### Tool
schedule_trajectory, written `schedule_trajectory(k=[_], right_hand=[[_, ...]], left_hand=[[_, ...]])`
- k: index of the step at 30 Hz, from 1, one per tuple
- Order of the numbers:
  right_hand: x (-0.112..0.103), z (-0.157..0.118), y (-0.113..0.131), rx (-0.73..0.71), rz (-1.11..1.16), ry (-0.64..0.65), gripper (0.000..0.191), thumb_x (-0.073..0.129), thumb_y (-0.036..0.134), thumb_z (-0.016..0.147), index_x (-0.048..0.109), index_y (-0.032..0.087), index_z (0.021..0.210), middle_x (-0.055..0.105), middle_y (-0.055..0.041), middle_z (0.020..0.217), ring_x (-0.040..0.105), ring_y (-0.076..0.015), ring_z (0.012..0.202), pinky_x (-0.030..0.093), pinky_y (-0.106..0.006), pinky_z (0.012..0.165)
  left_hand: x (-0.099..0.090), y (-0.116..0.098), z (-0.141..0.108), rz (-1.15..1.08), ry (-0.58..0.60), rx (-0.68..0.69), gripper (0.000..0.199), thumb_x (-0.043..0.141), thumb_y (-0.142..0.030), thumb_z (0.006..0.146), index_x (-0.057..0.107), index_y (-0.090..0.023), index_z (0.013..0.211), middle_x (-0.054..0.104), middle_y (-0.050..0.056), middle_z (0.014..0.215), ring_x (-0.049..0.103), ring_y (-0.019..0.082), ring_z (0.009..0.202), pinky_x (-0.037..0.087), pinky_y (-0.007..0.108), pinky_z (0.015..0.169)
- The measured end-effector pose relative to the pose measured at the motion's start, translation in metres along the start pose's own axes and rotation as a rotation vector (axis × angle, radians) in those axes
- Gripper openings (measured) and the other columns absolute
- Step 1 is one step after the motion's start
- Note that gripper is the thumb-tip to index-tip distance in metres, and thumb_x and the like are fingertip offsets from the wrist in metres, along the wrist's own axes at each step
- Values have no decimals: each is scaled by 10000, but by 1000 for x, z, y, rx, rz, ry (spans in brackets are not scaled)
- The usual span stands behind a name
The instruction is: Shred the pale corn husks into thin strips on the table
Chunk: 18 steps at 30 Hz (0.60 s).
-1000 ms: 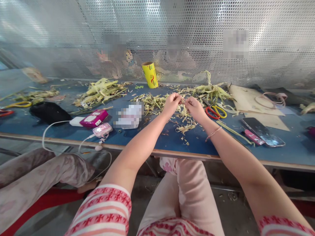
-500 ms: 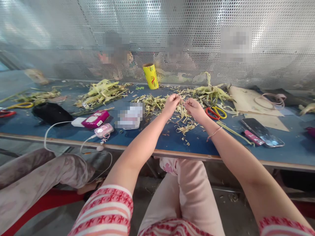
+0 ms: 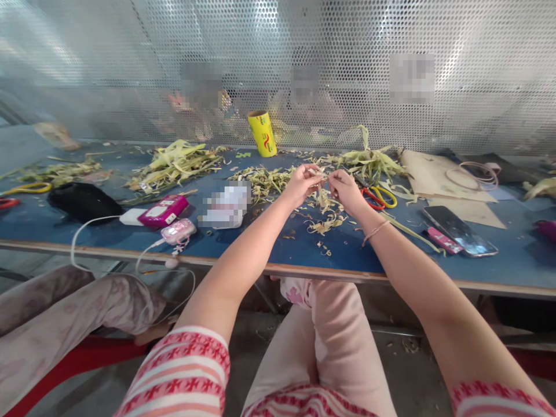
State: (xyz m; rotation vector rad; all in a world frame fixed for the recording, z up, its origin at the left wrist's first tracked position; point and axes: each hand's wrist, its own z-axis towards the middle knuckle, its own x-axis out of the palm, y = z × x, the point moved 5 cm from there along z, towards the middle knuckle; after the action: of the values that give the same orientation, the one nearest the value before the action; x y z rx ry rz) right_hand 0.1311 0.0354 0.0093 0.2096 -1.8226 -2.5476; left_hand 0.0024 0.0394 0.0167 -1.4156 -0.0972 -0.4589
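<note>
Above the blue table, my left hand (image 3: 303, 184) has its fingers pinched round a pale, dry plant strip (image 3: 322, 176). Close on its right, my right hand (image 3: 341, 185) is closed at the other side of the same strip, thumb and finger together. Curled pale shreds (image 3: 326, 223) lie below the hands. A heap of small plant pieces (image 3: 264, 182) lies to the left of my left hand. Behind my right hand is a pile of long yellow-green leaves (image 3: 371, 162). Scissors with red and yellow handles (image 3: 386, 197) rest just right of my right hand.
A yellow tube (image 3: 262, 134) stands near the perforated metal wall. Leftward are a leaf bundle (image 3: 176, 165), a blurred white object (image 3: 226, 205), a magenta box (image 3: 164, 211) and a black pouch (image 3: 84, 201). A phone (image 3: 459, 230) and brown paper (image 3: 445, 176) lie right. A seated person's legs (image 3: 87, 301) show lower left.
The left fingers have opened out a little round the strip, which now shows more clearly between the hands. The whole view has shifted slightly, with table objects appearing further left.
</note>
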Motion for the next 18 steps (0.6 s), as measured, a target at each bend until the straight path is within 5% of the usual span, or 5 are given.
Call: schedule_trajectory(k=[10,18], right_hand=[[-1,1,-2,7,-76,-21,184,561,313,852,444,219,746,409,71,539,333,-78,446,278,-237,464],[-8,-2,12,-129,-185,-104,67,528,209,835,528,207,902,571,-2,796,523,-118,636,430,-270,610]], left_hand=[[-1,-2,2,26,5,20,158,658,-86,728,575,-155,843,568,-39,687,551,68,599,474,233,625],[-2,-1,4,72,15,26,188,665,-59,677,577,-151,815,610,-34,675,566,71,575,457,223,602]])
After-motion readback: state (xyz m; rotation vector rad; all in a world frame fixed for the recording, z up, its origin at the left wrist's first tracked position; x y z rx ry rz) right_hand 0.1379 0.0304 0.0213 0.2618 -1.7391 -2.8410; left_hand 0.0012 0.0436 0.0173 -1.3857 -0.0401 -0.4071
